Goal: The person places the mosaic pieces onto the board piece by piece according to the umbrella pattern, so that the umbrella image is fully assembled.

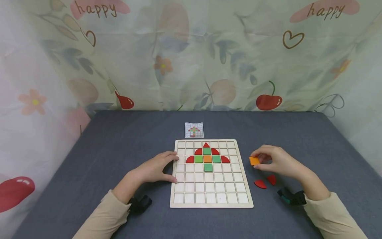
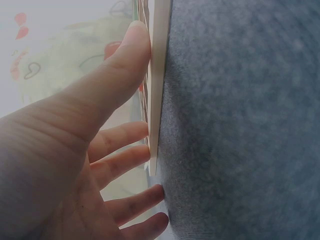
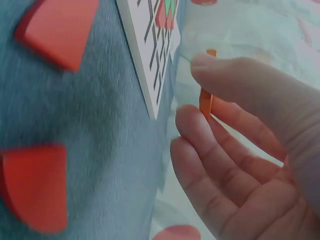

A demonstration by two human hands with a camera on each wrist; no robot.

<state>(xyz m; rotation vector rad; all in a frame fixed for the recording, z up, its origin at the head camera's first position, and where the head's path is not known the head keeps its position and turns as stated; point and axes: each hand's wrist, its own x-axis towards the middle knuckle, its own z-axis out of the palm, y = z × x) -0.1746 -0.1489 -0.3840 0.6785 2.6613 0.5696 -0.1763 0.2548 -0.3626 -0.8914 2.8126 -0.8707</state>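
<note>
My right hand (image 1: 276, 161) pinches an orange square tile (image 1: 254, 161) between thumb and fingers, to the right of the white grid board (image 1: 212, 202). In the right wrist view that tile (image 3: 206, 100) shows edge-on. My left hand (image 1: 156, 167) rests at the board's left edge, thumb and fingertips spread along the rim; the left wrist view shows its thumb (image 2: 132, 45) against the wooden edge (image 2: 159, 65). Red, green and orange tiles form an arrow-like shape in the board's upper rows, with a red triangle (image 1: 206, 145) on top and a green square (image 1: 208, 167) lowest.
Two red quarter-round tiles (image 1: 260, 184) lie on the dark cloth below my right hand. Behind the board is a small pattern card (image 1: 194, 130) showing a coloured figure on a grid. A patterned curtain (image 1: 191, 66) hangs beyond the table (image 1: 134, 132).
</note>
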